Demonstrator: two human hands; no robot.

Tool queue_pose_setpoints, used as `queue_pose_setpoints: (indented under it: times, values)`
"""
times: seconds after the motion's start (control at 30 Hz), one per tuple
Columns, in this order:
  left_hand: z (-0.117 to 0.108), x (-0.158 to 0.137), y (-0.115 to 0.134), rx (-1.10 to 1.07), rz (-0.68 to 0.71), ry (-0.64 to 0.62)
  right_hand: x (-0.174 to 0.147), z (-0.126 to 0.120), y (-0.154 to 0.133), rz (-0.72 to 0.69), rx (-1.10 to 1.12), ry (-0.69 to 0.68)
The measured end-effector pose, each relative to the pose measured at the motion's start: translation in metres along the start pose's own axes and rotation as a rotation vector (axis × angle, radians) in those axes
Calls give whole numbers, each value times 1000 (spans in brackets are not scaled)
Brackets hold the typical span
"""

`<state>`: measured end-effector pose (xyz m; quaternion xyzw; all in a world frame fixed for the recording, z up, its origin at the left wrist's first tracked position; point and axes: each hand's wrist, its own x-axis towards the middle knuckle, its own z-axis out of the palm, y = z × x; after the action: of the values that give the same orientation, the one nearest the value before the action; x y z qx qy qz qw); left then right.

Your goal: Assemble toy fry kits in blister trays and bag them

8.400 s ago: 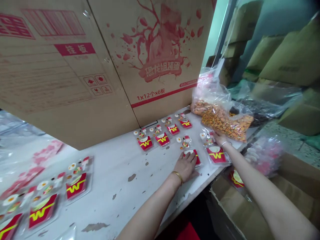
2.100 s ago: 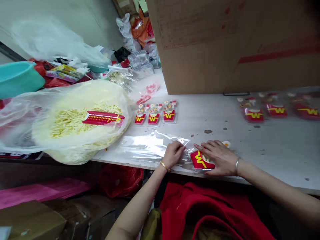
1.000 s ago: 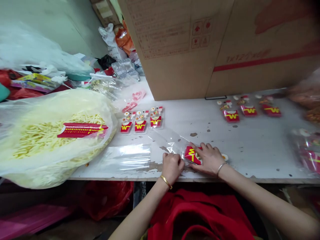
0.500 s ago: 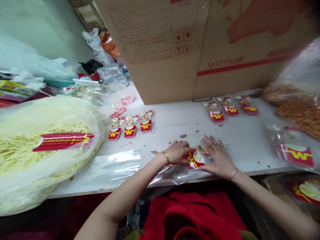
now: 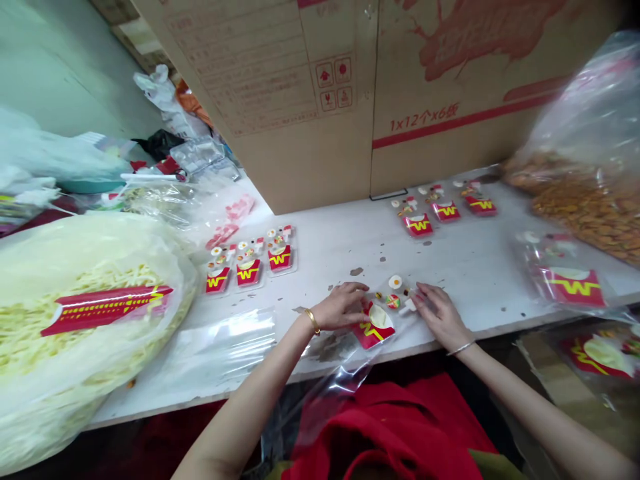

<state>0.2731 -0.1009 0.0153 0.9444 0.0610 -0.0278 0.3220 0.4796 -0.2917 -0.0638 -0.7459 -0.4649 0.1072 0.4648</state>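
Note:
At the front edge of the table lies a clear plastic pack of toy food [image 5: 371, 331]. It shows a red fries box with a yellow W, a fried egg and other small pieces. My left hand [image 5: 343, 308], with a gold bracelet, holds the pack's left side with bent fingers. Across from it, my right hand [image 5: 443, 317] pinches the right edge between thumb and fingers. A loose transparent film sleeve [image 5: 345, 377] hangs from the pack over the table edge.
Several similar packs stand in rows, such as a left pack [image 5: 249, 272] and a right pack [image 5: 419, 225]. A large carton [image 5: 310, 160] stands behind. Toy fries fill a bag [image 5: 165, 247] at left; brown pieces fill another bag [image 5: 585, 200]. Clear sleeves [image 5: 235, 340] lie flat.
My right hand has gone from lying spread over the pack to pinching its right edge, uncovering the small pieces. My left hand stays at the left side. The view has shifted slightly.

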Motion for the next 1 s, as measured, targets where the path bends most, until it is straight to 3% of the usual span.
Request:
queue_pose_setpoints:
  times: [0.13,0.27,0.4,0.53,0.7,0.87,1.0]
  values:
    - [1,-10,6,107,-25,-73,-3,2,7,-73,-59,-23]
    - [4,-12,1,-8,9,-84,0,1,7,-32,28,-34]
    - [9,-8,-7,-230,19,51,4,4,-7,41,174,-52]
    - [14,6,-5,-377,28,205,1,14,-32,95,324,-157]
    - [13,27,1,-493,67,262,1,23,-61,103,491,-289]
    - [14,42,4,-675,-14,226,12,18,-67,51,367,-200]
    - [16,51,9,-679,-30,240,14,15,-65,26,276,-154]
